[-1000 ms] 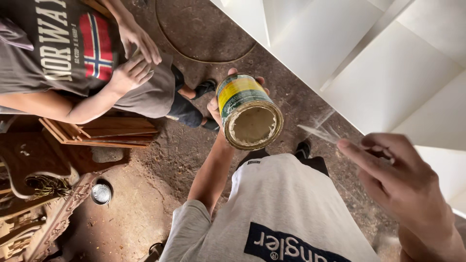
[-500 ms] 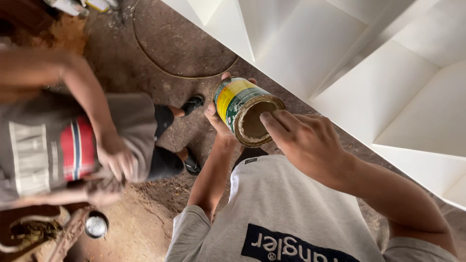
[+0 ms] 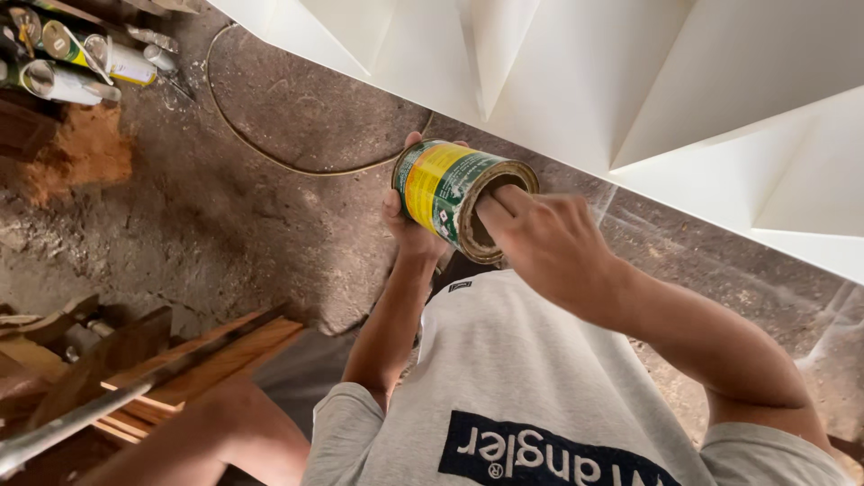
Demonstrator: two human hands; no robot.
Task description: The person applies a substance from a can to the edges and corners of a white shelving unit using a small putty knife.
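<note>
Floor: bare packed earth [image 3: 225, 216], brown and gritty, lighter and dustier toward lower left. A thin tan cable [image 3: 270, 160] lies on it in a loose curve. Upper right: large white-painted panelled structure [image 3: 630, 81] with angled recessed faces, evenly lit by soft daylight. Upper left corner: a cluster of used cans and tubes [image 3: 81, 58], beside a heap of reddish sawdust [image 3: 76, 157]. Lower left: stacked reddish-brown wooden boards [image 3: 207, 360] with a grey metal bar [image 3: 99, 409] lying across them.
</note>
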